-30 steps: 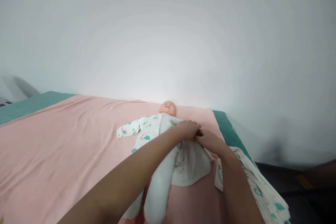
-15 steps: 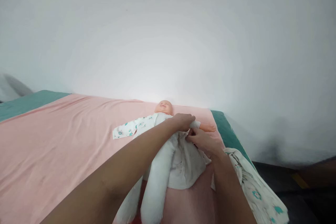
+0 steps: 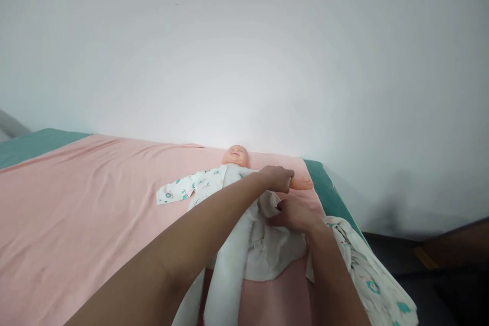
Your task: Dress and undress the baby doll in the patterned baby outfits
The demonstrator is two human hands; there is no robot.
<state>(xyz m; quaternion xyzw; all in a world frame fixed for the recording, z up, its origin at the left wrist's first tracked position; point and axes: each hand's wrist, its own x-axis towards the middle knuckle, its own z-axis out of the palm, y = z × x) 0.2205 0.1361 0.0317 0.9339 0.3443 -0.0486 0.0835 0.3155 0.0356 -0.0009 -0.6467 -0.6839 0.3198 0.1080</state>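
A baby doll (image 3: 236,157) lies on its back, its head toward the wall. A white baby shirt (image 3: 208,179) with a teal print covers the arm on the left side; its plain white panel (image 3: 273,252) spreads loosely beside the doll's white leg (image 3: 228,277). My left hand (image 3: 277,178) is closed around the doll's other arm (image 3: 301,183), whose bare end sticks out past my fingers. Just below it, my right hand (image 3: 292,215) pinches the shirt's white cloth near the armhole, fingers bent. The held fold is partly hidden.
A pink sheet (image 3: 84,214) covers the green bed (image 3: 334,196), which stands against a pale wall (image 3: 244,51). More printed cloth (image 3: 374,275) lies at the right edge. Beyond that edge are dark objects on the right.
My left hand has shifted right along the doll's arm, toward its end. My right hand has moved slightly down, drawing the shirt's cloth away from the arm. The view has shifted slightly.
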